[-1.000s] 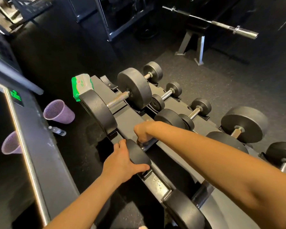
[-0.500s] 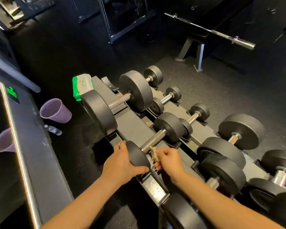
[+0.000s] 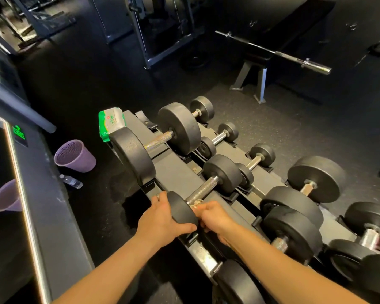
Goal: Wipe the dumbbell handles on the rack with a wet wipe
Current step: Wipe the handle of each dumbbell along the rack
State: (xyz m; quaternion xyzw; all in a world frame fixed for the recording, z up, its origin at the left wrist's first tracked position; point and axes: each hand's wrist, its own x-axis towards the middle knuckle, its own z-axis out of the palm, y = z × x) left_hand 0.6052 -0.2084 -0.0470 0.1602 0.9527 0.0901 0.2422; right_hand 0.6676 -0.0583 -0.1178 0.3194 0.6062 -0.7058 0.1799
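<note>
Dim gym, black rubber floor all round, and I'm over the dark steel dumbbell rack (image 3: 173,172). I'm on the small black dumbbell with the knurled steel handle (image 3: 201,190), sat in the near row's cradle. My right hand (image 3: 215,218) has its fingers curled round a scrunched pale wet wipe (image 3: 195,205), pressed on the handle's near end by the disc. My left hand (image 3: 160,220) grips that near disc, thumb underneath, I'd guess to stop it rolling while I rub. The green pack of wipes (image 3: 111,123) sits on the rack's far end, handy for a fresh one. A purple mesh bin (image 3: 75,155) and a clear water bottle (image 3: 71,181) are on the floor, left.
</note>
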